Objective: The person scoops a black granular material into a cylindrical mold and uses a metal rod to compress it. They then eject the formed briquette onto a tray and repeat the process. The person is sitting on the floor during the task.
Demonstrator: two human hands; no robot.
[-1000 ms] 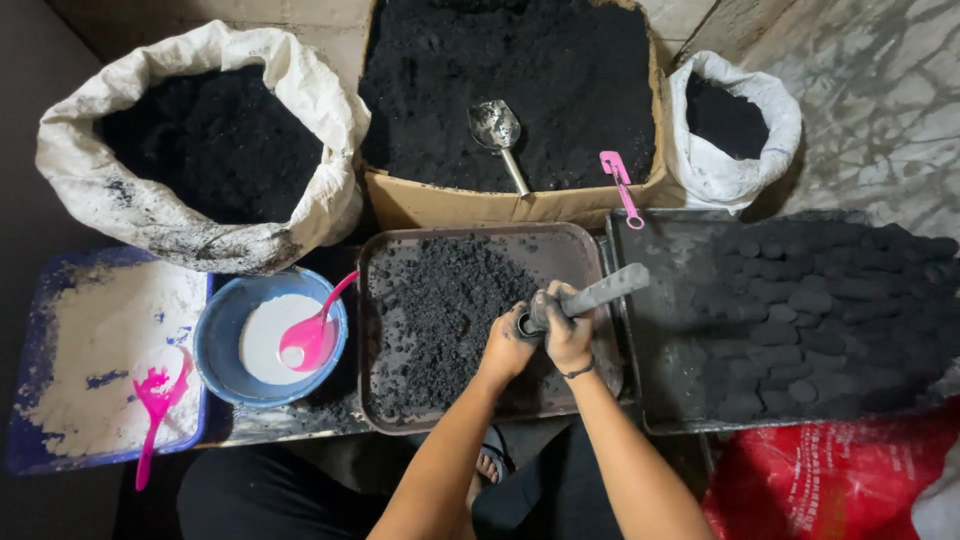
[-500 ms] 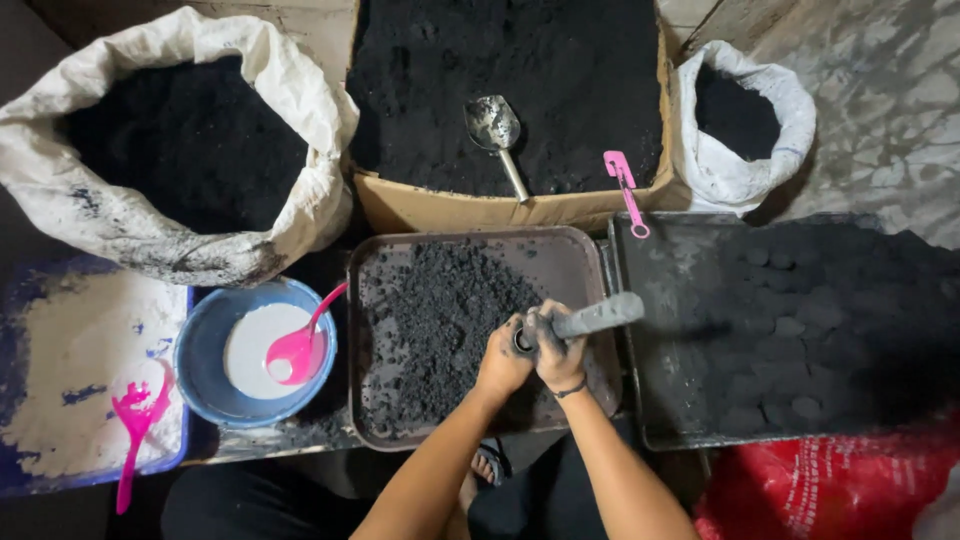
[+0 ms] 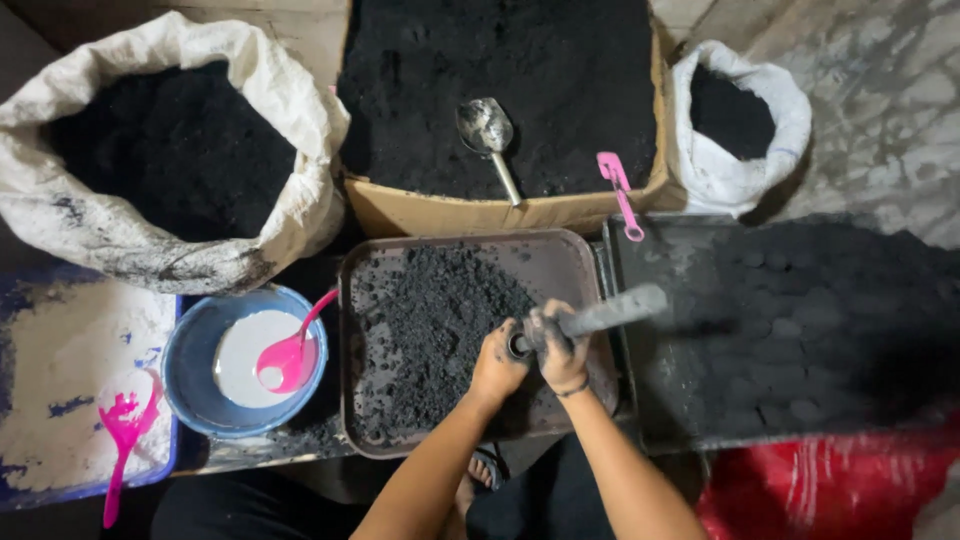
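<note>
A: Hands?
B: Right hand (image 3: 562, 352) was clenched around a grey pipe-like press (image 3: 600, 316); left hand (image 3: 497, 362) cupped its lower end, fingers curled on it.
A: Press location?
B: Tilted over the brown tray (image 3: 570, 262), mouth in the black powder (image 3: 430, 330).
A: Around?
B: Black pressed pucks on the dark tray (image 3: 800, 340) right, blue bowl (image 3: 190, 350) with pink ladle (image 3: 290, 355) left, cardboard box (image 3: 500, 212) with metal scoop (image 3: 487, 132) behind.
</note>
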